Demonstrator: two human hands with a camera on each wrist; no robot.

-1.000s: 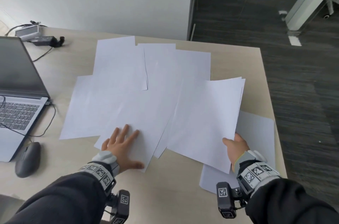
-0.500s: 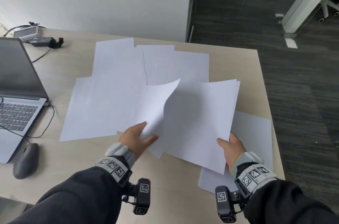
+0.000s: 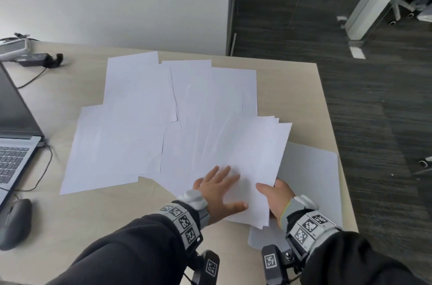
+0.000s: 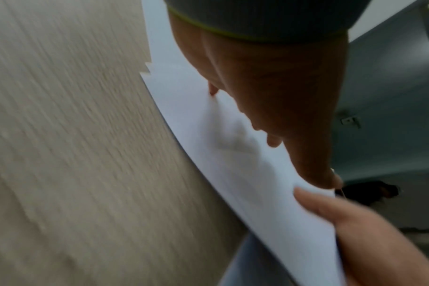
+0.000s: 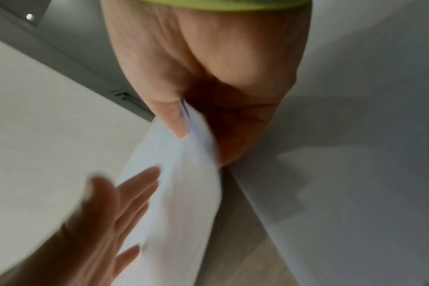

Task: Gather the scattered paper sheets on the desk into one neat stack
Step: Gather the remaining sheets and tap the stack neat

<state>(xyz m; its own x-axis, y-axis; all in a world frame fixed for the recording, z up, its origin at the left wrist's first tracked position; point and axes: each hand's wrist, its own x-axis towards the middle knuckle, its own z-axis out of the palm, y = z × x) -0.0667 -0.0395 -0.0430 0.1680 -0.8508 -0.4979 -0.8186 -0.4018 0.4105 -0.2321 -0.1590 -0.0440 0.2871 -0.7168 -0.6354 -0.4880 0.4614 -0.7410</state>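
Observation:
Several white paper sheets (image 3: 140,107) lie spread and overlapping on the light wooden desk (image 3: 77,219). My right hand (image 3: 275,196) pinches the near edge of a small stack of sheets (image 3: 252,151), thumb on top and fingers under it; the right wrist view shows that stack (image 5: 184,174) held the same way. My left hand (image 3: 219,189) lies flat with spread fingers on top of the held stack, which also shows in the left wrist view (image 4: 233,154). One more sheet (image 3: 313,182) lies under the stack at the desk's right edge.
An open laptop (image 3: 14,135) stands at the left, with a dark mouse (image 3: 14,224) near the front left corner. A power adapter (image 3: 35,60) and cables sit at the back left. The desk's right edge (image 3: 332,121) drops to dark carpet.
My left hand lifted a sheet from the middle of the desk, carried it right onto the stack in my right hand and now presses flat on it.

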